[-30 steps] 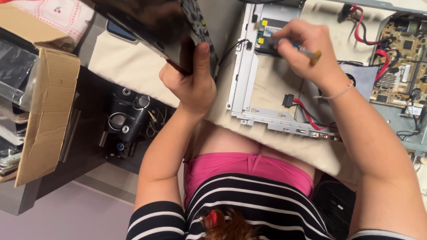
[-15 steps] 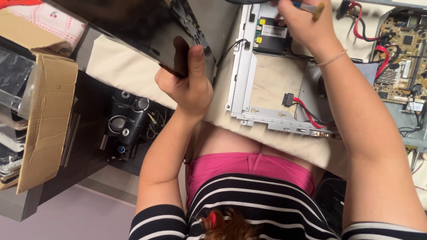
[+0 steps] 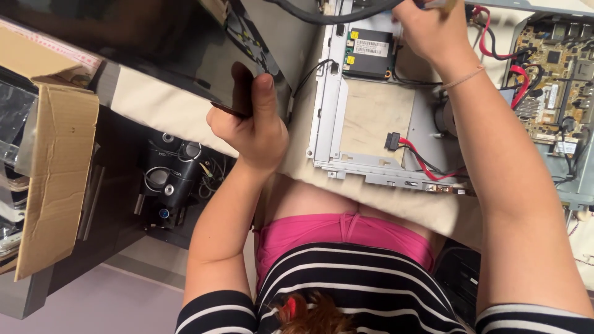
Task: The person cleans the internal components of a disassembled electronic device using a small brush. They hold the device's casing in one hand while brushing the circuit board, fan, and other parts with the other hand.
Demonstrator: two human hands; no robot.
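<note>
1. The left hand (image 3: 250, 127) is gripping the corner of a large black panel (image 3: 124, 46), thumb lying along its glossy face and the other fingers tucked behind the edge; the grip is pressed tight on that corner. The panel is tilting up over the left part of the cloth-covered tabletop (image 3: 154, 108), reaching out of the top of the view.

2. The right hand (image 3: 433, 31) is reaching over the top end of the open metal chassis (image 3: 371, 117), which is lying flat on the cloth in the middle of the view. It is closing around a slim tool whose tip is leaving the frame; how tightly it is pinching I cannot tell.

3. The panel is looking broad, thin, stiff and slippery, probably fragile at its face. Holding one corner is likely letting it twist, so a hold along the rim, off the face, seems safer.

4. The chassis is looking rigid, with thin sheet edges. The red cables (image 3: 427, 162) and the small black module (image 3: 370, 54) inside are the delicate parts.

5. A bare circuit board (image 3: 554, 74) is lying just to the right.
</note>
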